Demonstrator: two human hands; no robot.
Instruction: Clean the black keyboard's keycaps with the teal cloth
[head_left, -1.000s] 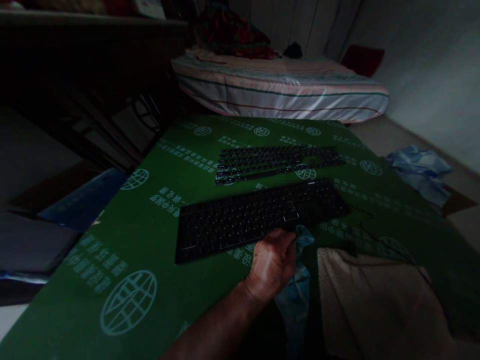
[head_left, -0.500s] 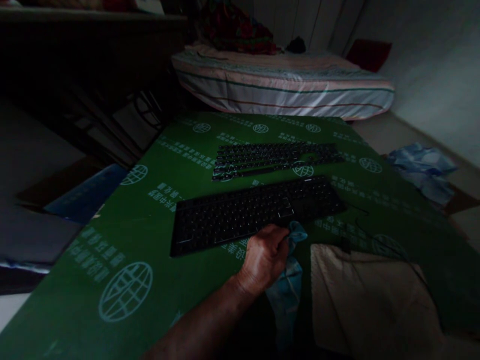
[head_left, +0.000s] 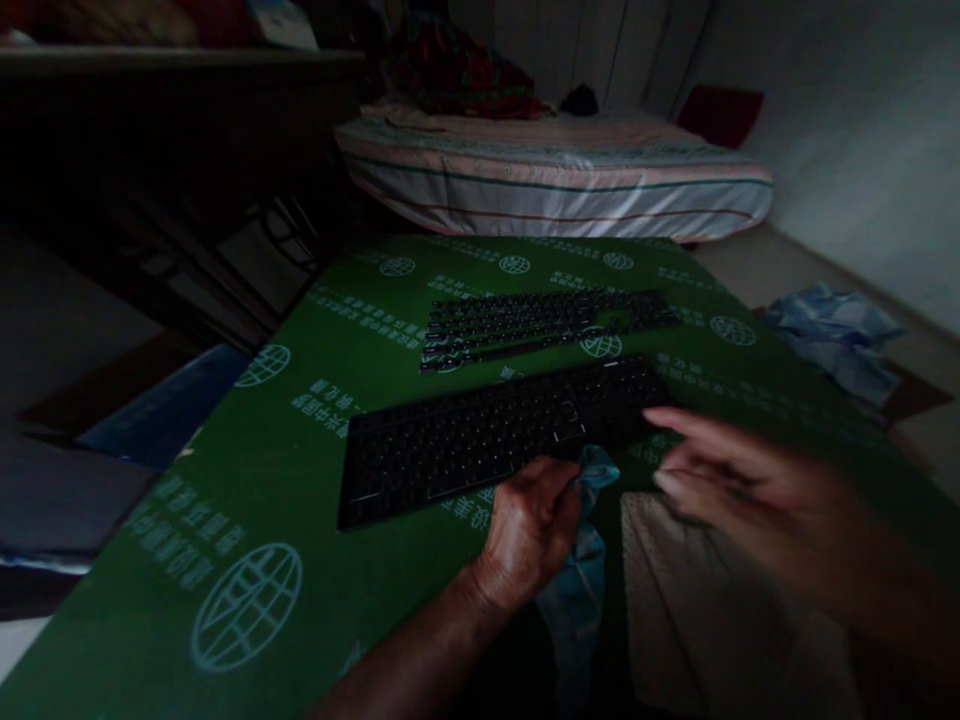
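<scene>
My left hand is closed on a light-blue cloth, which hangs down over the near side of the table. It sits just below the front edge of a black keyboard base, whose key positions show small pale dots. My right hand is blurred, index finger stretched toward the keyboard's right end and thumb apart below it; nothing shows between them. Whether the fingertip touches the keyboard I cannot tell. Behind the base, loose black keycaps lie in rows on the green tabletop.
A beige cloth lies at the near right, partly under my right forearm. A bed stands beyond the table. Crumpled blue-white fabric lies off the right side, and a blue box off the left.
My right hand has come in from the right and reaches over the beige cloth toward the keyboard's right end. My left hand stays on the blue cloth. The view has shifted slightly.
</scene>
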